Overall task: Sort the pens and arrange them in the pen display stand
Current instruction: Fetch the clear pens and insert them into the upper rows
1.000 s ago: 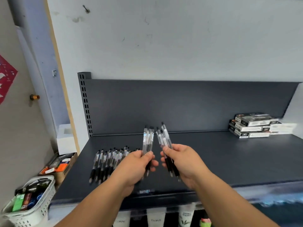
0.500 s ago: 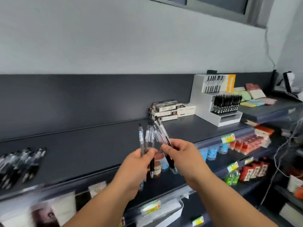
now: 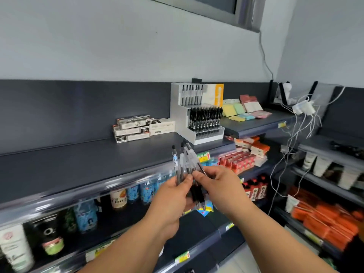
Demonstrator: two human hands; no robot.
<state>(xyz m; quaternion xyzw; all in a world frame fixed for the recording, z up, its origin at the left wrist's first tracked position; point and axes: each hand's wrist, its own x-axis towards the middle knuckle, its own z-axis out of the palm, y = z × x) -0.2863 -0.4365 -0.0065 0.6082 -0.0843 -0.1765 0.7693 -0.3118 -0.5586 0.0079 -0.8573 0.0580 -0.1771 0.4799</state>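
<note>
Both hands meet at frame centre: our left hand [image 3: 171,196] and right hand [image 3: 218,186] pinch one bundle of pens [image 3: 186,164] between fingertips. The pens stand nearly upright, clicker ends up, fanning slightly. The pen display stand [image 3: 197,113] sits above them, on the shelf [image 3: 78,162].

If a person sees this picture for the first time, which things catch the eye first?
First, the two hands at the centre: the left hand and right hand together hold a fanned bunch of pens. Behind them, on the dark shelf, stands the white pen display stand, its lower tier packed with black pens. Left of it lie stacked pen boxes.
</note>
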